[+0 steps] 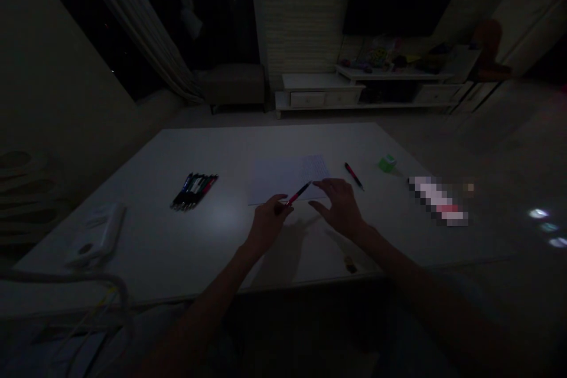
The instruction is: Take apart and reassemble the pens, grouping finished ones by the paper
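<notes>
In the dim head view, my left hand (267, 221) grips a red and black pen (297, 194) by its rear part, with the tip slanting up to the right. My right hand (340, 204) is close to that tip. Its thumb and fingers are apart, and I cannot tell whether the fingertips touch the pen. Behind both hands lies an open notebook (279, 174), its right page covered in handwriting. Another red and black pen (354, 175) rests on the table to the right of the notebook.
A row of several pens (194, 191) lies on the white table (212, 254) at left, near a white power-strip-like box (100, 230). To the right are a small green box (387, 163) and a blurred-out object (438, 199). A small brown item (350, 264) sits by the front edge.
</notes>
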The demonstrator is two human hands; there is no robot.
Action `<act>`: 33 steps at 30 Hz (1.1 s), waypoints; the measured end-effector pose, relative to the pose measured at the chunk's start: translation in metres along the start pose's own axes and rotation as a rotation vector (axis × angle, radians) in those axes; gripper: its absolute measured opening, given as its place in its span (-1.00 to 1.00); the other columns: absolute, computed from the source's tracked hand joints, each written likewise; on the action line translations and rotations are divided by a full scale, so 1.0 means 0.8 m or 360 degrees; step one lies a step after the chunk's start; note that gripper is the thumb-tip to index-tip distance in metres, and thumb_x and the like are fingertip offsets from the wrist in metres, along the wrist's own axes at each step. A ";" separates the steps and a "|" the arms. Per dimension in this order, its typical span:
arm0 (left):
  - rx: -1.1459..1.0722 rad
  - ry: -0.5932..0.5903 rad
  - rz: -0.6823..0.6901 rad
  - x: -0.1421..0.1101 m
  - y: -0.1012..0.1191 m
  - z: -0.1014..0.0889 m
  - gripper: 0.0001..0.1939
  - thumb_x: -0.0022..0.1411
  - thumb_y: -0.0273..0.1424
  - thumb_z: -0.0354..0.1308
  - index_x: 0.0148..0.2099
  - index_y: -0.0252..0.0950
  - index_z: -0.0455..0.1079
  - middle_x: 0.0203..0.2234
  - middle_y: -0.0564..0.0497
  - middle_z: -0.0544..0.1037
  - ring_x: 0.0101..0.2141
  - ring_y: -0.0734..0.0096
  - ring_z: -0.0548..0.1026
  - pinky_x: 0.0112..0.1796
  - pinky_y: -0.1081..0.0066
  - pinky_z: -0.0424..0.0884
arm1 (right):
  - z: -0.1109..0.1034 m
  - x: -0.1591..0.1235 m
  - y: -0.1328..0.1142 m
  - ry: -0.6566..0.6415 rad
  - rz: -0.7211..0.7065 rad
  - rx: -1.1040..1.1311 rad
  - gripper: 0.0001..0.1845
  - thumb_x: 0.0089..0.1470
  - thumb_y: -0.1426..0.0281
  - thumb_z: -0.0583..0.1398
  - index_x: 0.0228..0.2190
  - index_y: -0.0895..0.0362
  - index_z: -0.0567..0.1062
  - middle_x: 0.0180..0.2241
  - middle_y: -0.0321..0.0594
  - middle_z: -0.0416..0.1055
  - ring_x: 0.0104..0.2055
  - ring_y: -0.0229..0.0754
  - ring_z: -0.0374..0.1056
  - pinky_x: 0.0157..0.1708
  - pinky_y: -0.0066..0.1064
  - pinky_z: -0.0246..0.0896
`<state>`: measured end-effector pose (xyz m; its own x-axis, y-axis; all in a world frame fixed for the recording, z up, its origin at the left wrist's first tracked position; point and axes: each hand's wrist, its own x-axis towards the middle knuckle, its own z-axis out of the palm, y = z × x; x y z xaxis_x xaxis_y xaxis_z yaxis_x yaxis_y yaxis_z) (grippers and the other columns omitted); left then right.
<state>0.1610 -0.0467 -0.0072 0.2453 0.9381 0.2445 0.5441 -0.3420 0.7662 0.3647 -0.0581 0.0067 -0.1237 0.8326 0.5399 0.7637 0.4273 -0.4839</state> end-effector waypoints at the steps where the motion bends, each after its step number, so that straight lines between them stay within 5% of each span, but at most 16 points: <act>1: -0.0100 -0.0036 -0.0046 -0.002 0.003 0.003 -0.66 0.13 -0.32 0.12 -0.03 -0.25 0.29 -0.46 0.05 0.54 -0.49 0.45 0.49 -0.44 0.46 0.40 | 0.002 -0.004 -0.005 -0.0056 -0.0191 -0.0120 -0.54 0.02 0.22 0.16 -0.04 0.14 0.33 -0.10 0.01 0.33 -0.01 0.03 0.16 -0.01 -0.10 -0.01; 4: -0.0261 -0.0130 -0.0061 -0.005 0.011 0.010 -0.62 0.12 -0.31 0.12 0.00 -0.26 0.26 -0.52 0.09 0.52 -0.55 0.49 0.46 -0.47 0.48 0.39 | 0.015 -0.015 -0.016 -0.0320 -0.0562 -0.0245 -0.65 0.12 0.42 0.06 -0.02 0.09 0.30 -0.10 -0.07 0.34 0.00 -0.05 0.16 0.06 -0.09 -0.13; 7: -0.0306 -0.0129 -0.0012 -0.005 0.015 0.010 -0.63 0.13 -0.32 0.11 0.00 -0.27 0.25 -0.46 0.06 0.53 -0.48 0.49 0.49 -0.39 0.47 0.41 | 0.028 -0.022 -0.013 -0.0480 -0.0621 -0.0144 -0.69 0.15 0.50 -0.02 -0.08 0.14 0.33 -0.20 -0.07 0.38 -0.12 -0.10 0.23 -0.05 -0.19 0.04; 11: -0.0168 -0.0128 0.0094 -0.002 0.005 0.005 -0.67 0.25 -0.28 -0.03 0.04 -0.25 0.22 -0.26 -0.04 0.53 -0.32 0.43 0.51 -0.27 0.40 0.42 | 0.031 -0.012 0.005 -0.0221 -0.0154 0.0289 -0.71 0.16 0.44 -0.06 -0.12 0.19 0.33 -0.21 -0.01 0.34 -0.15 -0.10 0.24 -0.17 -0.25 0.13; 14: 0.0380 -0.0163 0.0294 -0.003 -0.015 0.007 -0.64 0.27 -0.28 -0.07 0.08 -0.25 0.21 -0.05 -0.11 0.43 -0.06 0.29 0.40 -0.05 0.24 0.30 | 0.021 0.009 0.016 -0.0039 0.0436 0.0880 -0.72 0.11 0.24 0.02 -0.23 0.15 0.36 -0.38 -0.17 0.34 -0.35 -0.20 0.25 -0.36 -0.37 0.16; 19: 0.1027 -0.0347 0.0433 -0.008 -0.045 0.021 -0.55 0.26 -0.24 -0.07 0.16 -0.27 0.13 0.17 -0.13 0.14 0.17 0.13 0.07 0.10 0.04 0.03 | -0.009 0.038 0.025 -0.0338 0.1158 0.2214 -0.45 -0.02 -0.08 -0.03 -0.72 0.10 0.14 -0.76 -0.43 -0.08 -0.72 -0.37 -0.16 -0.70 -0.47 -0.20; 25: 0.1080 -0.0348 0.0424 -0.016 -0.049 0.025 -0.57 0.30 -0.24 -0.15 0.16 -0.25 0.13 0.15 -0.08 0.20 0.15 0.17 0.11 0.09 0.07 0.04 | -0.033 0.031 0.049 -0.0212 0.1132 0.3043 -0.51 -0.03 0.11 0.01 -0.74 0.10 -0.07 -0.77 -0.42 -0.15 -0.70 -0.36 -0.21 -0.69 -0.46 -0.18; 33: 0.1107 -0.0324 0.0492 -0.027 -0.044 0.028 -0.62 0.29 -0.31 -0.12 0.12 -0.23 0.19 0.11 -0.06 0.26 0.11 0.16 0.17 0.08 0.05 0.05 | -0.037 0.034 0.065 -0.0024 0.1103 0.3167 -0.59 -0.05 0.18 0.04 -0.69 0.09 -0.04 -0.74 -0.43 -0.10 -0.69 -0.36 -0.17 -0.67 -0.46 -0.14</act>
<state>0.1543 -0.0564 -0.0527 0.5729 0.7894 0.2206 0.7879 -0.6046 0.1172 0.4197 -0.0239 0.0168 -0.1965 0.9805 -0.0075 -0.8662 -0.1772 -0.4673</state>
